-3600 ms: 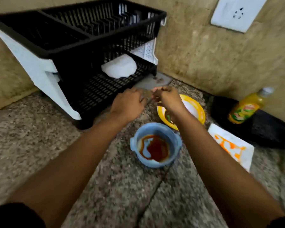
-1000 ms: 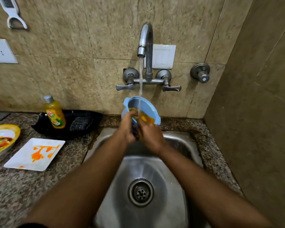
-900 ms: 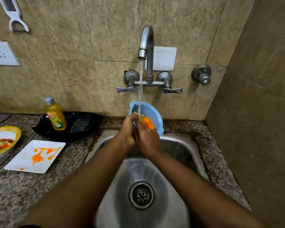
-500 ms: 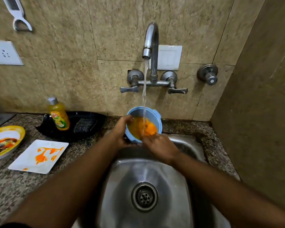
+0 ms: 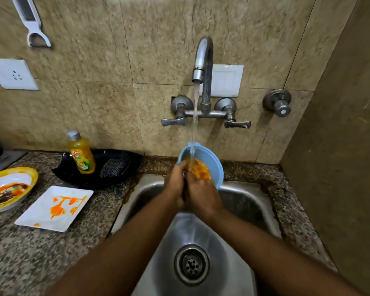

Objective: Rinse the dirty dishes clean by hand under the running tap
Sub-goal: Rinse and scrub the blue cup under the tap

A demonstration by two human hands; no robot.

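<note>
A light blue bowl (image 5: pixel 209 161) with orange sauce inside is tilted toward me over the back of the steel sink (image 5: pixel 244 201). Water streams from the tap (image 5: pixel 203 60) straight into it. My left hand (image 5: pixel 175 184) grips the bowl's near left rim. My right hand (image 5: pixel 202 196) is pressed against the left one at the bowl's near edge, fingers reaching into the sauce. On the counter to the left lie a white square plate (image 5: pixel 51 218) smeared with orange sauce and a yellow-rimmed bowl (image 5: pixel 28 176) holding food remains.
A yellow dish soap bottle (image 5: pixel 81 154) and a dark scrubber (image 5: pixel 113 167) rest on a black tray (image 5: pixel 73 174) behind the plate. The sink drain (image 5: pixel 191 264) is below my arms. A tiled side wall stands close on the right.
I carried the blue bowl from the counter by the rack to the sink. In the last second my hands closed together at its near rim and the sauce has thinned under the water.
</note>
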